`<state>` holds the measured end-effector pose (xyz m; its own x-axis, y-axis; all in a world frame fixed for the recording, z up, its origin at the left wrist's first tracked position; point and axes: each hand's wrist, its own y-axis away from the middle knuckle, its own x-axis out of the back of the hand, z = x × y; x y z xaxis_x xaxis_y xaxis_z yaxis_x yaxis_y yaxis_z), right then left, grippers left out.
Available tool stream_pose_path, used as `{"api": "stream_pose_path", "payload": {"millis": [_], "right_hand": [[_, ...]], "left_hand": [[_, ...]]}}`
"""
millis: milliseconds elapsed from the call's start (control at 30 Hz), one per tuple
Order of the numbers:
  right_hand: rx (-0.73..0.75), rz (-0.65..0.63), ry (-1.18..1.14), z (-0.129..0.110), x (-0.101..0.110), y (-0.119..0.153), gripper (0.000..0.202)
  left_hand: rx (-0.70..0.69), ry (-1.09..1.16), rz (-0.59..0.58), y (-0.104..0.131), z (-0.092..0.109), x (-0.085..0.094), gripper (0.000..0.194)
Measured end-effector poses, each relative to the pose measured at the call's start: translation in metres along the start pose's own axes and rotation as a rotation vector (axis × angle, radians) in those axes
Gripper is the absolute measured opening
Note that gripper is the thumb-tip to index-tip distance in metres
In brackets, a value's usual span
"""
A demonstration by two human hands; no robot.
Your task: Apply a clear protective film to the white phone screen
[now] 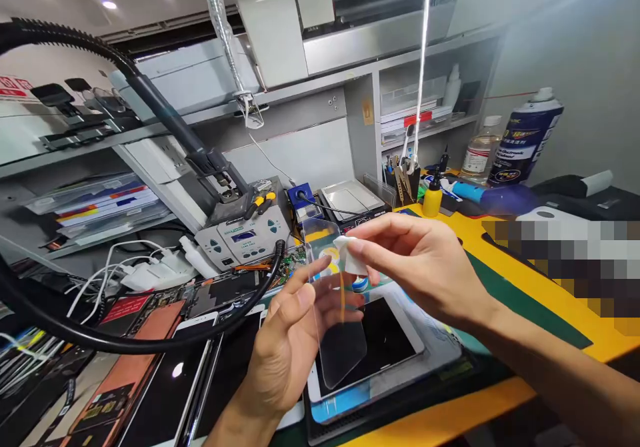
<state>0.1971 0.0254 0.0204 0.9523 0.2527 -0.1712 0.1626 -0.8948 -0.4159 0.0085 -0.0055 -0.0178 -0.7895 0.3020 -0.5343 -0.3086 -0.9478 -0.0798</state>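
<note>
My left hand (287,343) grips a clear, phone-shaped glass screen protector (343,353) by its edges, tilted upright. The fingers behind it show through. My right hand (425,267) pinches a small white wipe (354,260) between thumb and fingertips, at the protector's upper part; whether it touches the surface I cannot tell. Below both hands lies a white-framed phone (393,330) with a dark screen, on a grey and blue pad.
A grey rework station (245,237) with a black hose stands at the back. Several phones and boards lie at the left. At the right are a yellow bottle (432,199), a spray can (525,140) and a clear bottle (481,153). A green mat (520,300) covers part of the yellow table.
</note>
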Motion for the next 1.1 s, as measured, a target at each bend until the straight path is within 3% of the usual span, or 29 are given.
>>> {"api": "stream_pose_path", "payload": {"millis": [167,333,533,767,933,1100], "right_hand": [[0.102,0.020,0.126,0.005,-0.008,0.006,0.011],[0.203,-0.080,0.226,0.012,-0.008,0.007,0.008],[0.142,-0.010,0.349,0.013,0.000,0.004,0.004],[0.135,-0.066,0.141,0.012,-0.002,0.006,0.010],[0.184,0.021,0.413,0.014,0.004,0.002,0.004],[0.093,-0.053,0.118,0.011,0.001,0.005,0.007]], "left_hand": [[-0.005,-0.049,0.059,0.001,-0.004,-0.002,0.037],[-0.037,-0.127,0.098,0.003,-0.006,-0.006,0.034],[-0.054,-0.175,0.154,0.002,-0.008,-0.006,0.036],[-0.051,-0.192,0.139,0.002,-0.008,-0.004,0.037],[-0.054,-0.198,0.120,0.003,-0.007,-0.004,0.036],[-0.032,-0.210,0.156,0.004,-0.005,-0.011,0.040]]}}
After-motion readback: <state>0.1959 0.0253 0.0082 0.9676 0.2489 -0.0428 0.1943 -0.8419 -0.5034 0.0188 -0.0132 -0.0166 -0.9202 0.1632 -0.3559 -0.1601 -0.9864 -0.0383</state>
